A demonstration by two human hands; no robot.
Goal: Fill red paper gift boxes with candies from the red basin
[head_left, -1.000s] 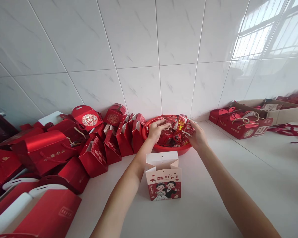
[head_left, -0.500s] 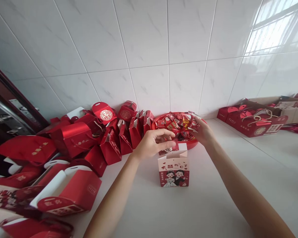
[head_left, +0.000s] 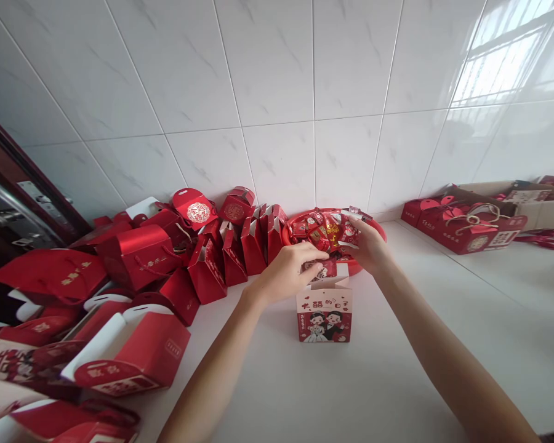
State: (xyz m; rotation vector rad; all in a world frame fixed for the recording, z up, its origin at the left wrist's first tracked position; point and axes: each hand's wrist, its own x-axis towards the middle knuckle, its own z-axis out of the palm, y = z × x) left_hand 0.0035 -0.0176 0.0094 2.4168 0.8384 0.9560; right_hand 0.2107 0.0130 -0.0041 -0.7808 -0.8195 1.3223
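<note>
A small red and white box (head_left: 324, 317) with a cartoon couple on its front stands upright on the white table, its top flaps raised. My left hand (head_left: 289, 269) is at its back left top edge, fingers curled, by a red flap or packet; what it grips is hidden. Behind the box sits a red basin (head_left: 382, 232) of wrapped candies (head_left: 321, 231). Over the basin's right side, my right hand (head_left: 369, 245) has its fingers bent around a red and white wrapped packet (head_left: 351, 234).
Many red gift boxes (head_left: 138, 258) crowd the left side, some lying open. Several narrow red boxes (head_left: 253, 243) stand in a row left of the basin. Red boxes with string handles (head_left: 466, 227) are at the right by the tiled wall (head_left: 277, 154).
My right hand has moved slightly left over the basin. My left hand has shifted a little right and down, closer to the box top. The view has shifted slightly.
</note>
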